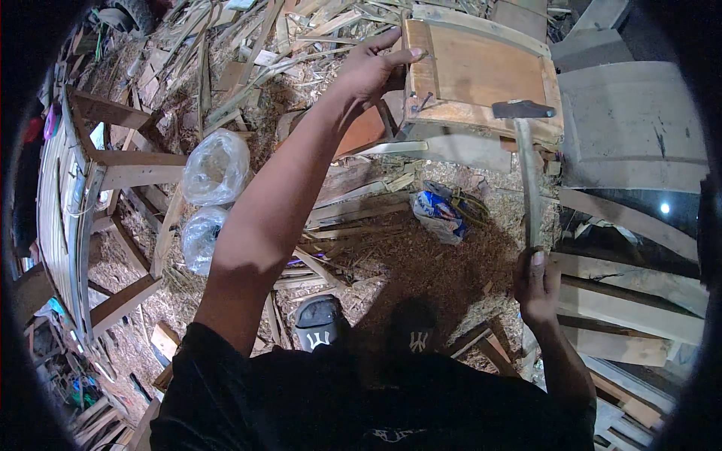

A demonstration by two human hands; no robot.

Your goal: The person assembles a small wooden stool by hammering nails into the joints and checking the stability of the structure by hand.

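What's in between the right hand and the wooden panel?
In the head view, a hammer: its handle runs from the right hand up toward the wooden panel.

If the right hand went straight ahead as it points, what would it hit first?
Besides the hammer it grips, the right hand would probably meet the near edge of the framed wooden panel; height is unclear, so it might pass above.
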